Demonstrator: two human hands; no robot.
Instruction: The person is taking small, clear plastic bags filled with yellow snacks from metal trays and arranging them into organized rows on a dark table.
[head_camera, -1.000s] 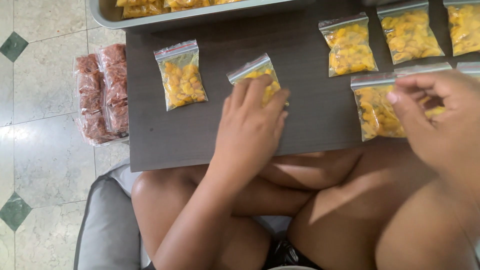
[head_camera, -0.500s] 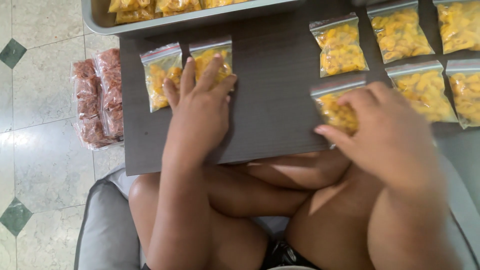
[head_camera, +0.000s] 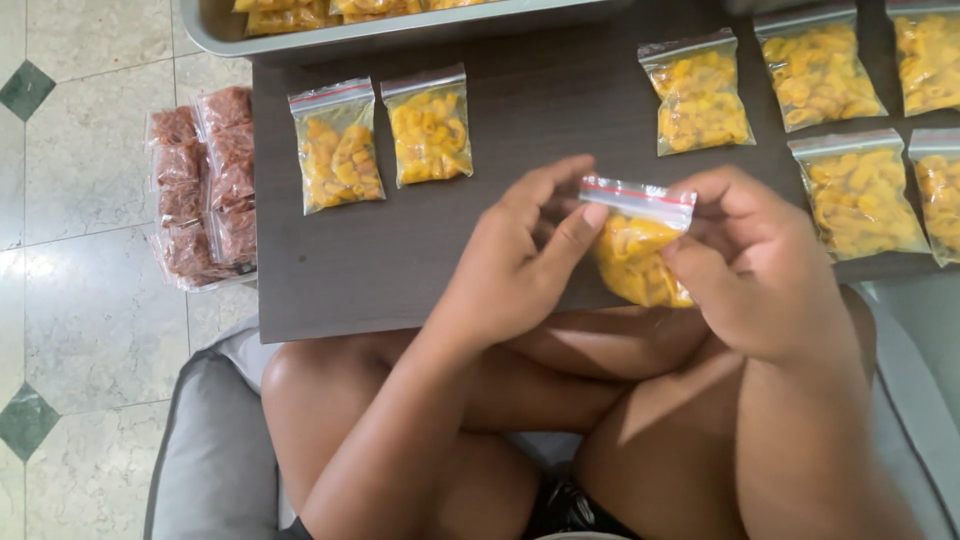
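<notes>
While both hands meet at the middle of the frame, we see the left hand (head_camera: 510, 265) and the right hand (head_camera: 745, 270) pinching the sealed top of a small clear bag of yellow pieces (head_camera: 635, 250), each grasping one end of the red-lined strip, with the bag hanging over the near edge of the dark table (head_camera: 400, 270). To handle it well, we judge the thumbs should press evenly along the strip from one end to the other, keeping the pieces low in the bag so none sit under the closure. Two filled bags (head_camera: 385, 140) lie side by side at the upper left of the frame, and five more (head_camera: 800, 120) are ranked at the upper right, so open tabletop remains in the middle and at lower left. A grey tray (head_camera: 400, 30) runs along the top edge, close behind the left pair. Left of the table, packets of reddish pieces (head_camera: 200, 195) lie on the tiled floor (head_camera: 90, 200).
</notes>
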